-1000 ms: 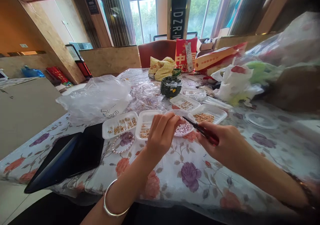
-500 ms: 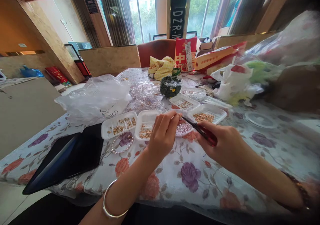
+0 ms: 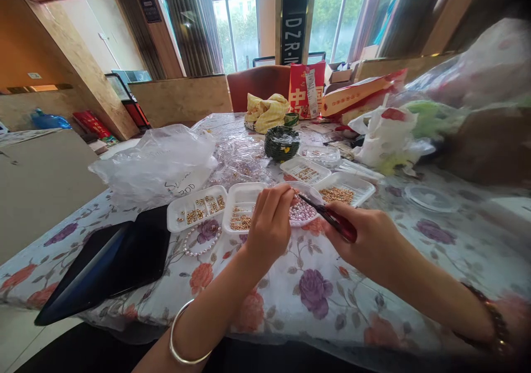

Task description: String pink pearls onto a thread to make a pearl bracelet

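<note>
My right hand (image 3: 360, 232) is closed around the dark red handles of a pair of pliers (image 3: 338, 222). Their thin dark jaws reach left, up to the fingertips of my left hand (image 3: 271, 218). Those fingers are pinched together; whatever small piece they hold is too small to make out. Just beneath the plier tips is a round white bowl of pinkish pearl beads (image 3: 302, 212). A white tray (image 3: 227, 223) with gold beads stands partly behind my left hand. Left of that hand, a pearl bracelet (image 3: 202, 251) lies on the cloth.
Another divided tray of gold beads (image 3: 171, 222) sits near a black folded case (image 3: 124, 262). Farther back are a tray of gold beads (image 3: 370, 190), a dark green wire coil (image 3: 281, 145) and a plastic bag (image 3: 145, 162). Bulky bags (image 3: 477, 79) fill the right.
Both hands stay almost in place over the bowl. The plier tips have shifted slightly left and down, and the whole view has moved a little.
</note>
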Tool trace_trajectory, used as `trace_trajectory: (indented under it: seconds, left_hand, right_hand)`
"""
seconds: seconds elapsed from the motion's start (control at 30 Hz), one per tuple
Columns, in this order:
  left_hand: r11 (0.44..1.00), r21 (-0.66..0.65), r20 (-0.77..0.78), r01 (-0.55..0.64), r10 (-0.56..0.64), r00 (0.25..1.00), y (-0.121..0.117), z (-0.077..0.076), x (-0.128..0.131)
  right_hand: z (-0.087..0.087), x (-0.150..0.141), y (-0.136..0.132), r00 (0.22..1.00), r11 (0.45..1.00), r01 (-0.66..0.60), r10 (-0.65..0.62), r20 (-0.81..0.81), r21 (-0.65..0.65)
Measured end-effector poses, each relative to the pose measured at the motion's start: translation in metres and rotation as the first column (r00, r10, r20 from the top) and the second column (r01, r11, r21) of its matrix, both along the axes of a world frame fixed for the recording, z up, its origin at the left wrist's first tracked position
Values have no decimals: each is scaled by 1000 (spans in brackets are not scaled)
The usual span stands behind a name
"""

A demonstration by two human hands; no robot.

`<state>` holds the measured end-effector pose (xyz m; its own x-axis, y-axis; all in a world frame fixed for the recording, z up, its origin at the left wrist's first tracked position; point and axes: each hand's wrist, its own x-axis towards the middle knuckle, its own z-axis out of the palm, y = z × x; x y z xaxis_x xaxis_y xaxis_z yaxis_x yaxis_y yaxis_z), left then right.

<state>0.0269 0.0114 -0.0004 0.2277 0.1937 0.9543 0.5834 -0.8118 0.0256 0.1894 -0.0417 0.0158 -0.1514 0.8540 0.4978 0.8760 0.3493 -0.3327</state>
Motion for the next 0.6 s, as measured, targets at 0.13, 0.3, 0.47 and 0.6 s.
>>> trace_trajectory:
  seconds: [0.13,0.3,0.47,0.6]
  left_hand:
    - [1000,-21,1,-7,7,1000,-1,1,0]
    - [1000,-28,3,2,-2,1000,-2,1,0]
    - [1000,11,-8,-2,2,1000,0,2,-2]
    - [999,49,-15,11,-10,1000,1,2,-4]
  right_hand:
    - [0,0,1,1000,1000,-8,8,-12,2]
    - [1,0,1,1000,1000,-7,7,0,-5]
    - [2,2,0,1000,999,2,-1,18,-46]
    - [3,1,0,1000,998,15,-14,19,-65]
